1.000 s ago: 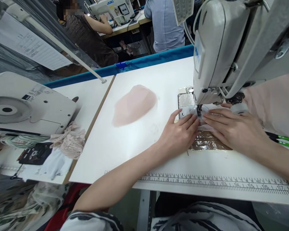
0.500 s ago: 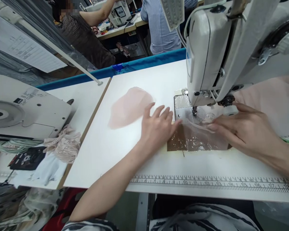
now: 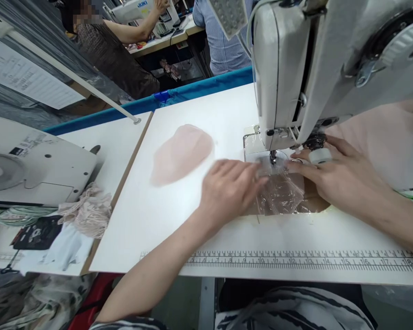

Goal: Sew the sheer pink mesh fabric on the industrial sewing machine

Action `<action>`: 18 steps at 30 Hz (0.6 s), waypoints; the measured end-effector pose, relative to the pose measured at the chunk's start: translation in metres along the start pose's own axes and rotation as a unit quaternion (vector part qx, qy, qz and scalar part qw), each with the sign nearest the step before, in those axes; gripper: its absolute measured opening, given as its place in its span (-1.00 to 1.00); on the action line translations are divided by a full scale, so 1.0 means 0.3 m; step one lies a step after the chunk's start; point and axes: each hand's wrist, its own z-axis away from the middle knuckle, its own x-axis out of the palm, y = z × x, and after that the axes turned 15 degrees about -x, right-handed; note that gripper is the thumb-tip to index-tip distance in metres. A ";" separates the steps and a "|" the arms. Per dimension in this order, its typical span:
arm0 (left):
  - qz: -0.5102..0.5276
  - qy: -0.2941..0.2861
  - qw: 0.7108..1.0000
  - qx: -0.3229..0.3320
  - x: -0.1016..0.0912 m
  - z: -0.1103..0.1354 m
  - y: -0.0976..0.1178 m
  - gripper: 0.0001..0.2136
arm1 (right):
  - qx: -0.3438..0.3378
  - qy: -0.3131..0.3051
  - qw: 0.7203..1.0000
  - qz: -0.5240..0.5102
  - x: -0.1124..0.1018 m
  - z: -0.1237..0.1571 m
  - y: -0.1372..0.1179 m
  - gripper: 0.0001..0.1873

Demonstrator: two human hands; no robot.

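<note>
A small piece of sheer pale fabric (image 3: pixel 279 190) lies under the needle of a white sewing machine (image 3: pixel 278 68), partly hanging over the shiny taped plate edge. My left hand (image 3: pixel 229 190) is closed, slightly blurred, its thumb and fingertips pinching the fabric's left side just left of the presser foot (image 3: pixel 273 157). From the right, my right hand (image 3: pixel 344 176) reaches in beside the machine's knob, its thumb and fingertips closed at the fabric's right edge by the foot. Some of those fingers are hidden behind the knob. On the white table, a cut sheer pink piece (image 3: pixel 182 156) lies flat to the left.
A printed ruler (image 3: pixel 278 260) runs along the table's front edge. More pink fabric (image 3: pixel 382 137) lies behind the right hand. At left are another machine (image 3: pixel 37 160), a bundle of beige cord (image 3: pixel 89 213) and a black pouch (image 3: pixel 37 233). Two people are at work beyond the blue cloth edge (image 3: pixel 206 89).
My left hand has gone from spread fingers to a pinch on the fabric near the foot. My right hand has shifted closer to the needle, and the fabric has turned. The view moved slightly.
</note>
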 end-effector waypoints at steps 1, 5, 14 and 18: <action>0.025 -0.038 0.999 0.008 0.004 0.002 0.009 -0.65 | -0.007 -0.006 1.000 -0.005 0.002 0.000 -0.009 -0.52; -0.018 -0.091 0.995 -0.036 0.025 0.001 0.014 -0.53 | -0.026 0.018 0.999 -0.026 -0.002 -0.010 -0.058 -0.51; 0.095 -0.121 0.987 0.042 0.067 -0.019 0.018 -0.68 | -0.008 0.045 0.995 -0.090 0.006 -0.023 -0.085 -0.56; 0.078 -0.138 0.987 0.033 0.084 -0.009 0.025 -0.63 | 0.010 0.011 0.996 -0.085 0.026 -0.024 -0.073 -0.54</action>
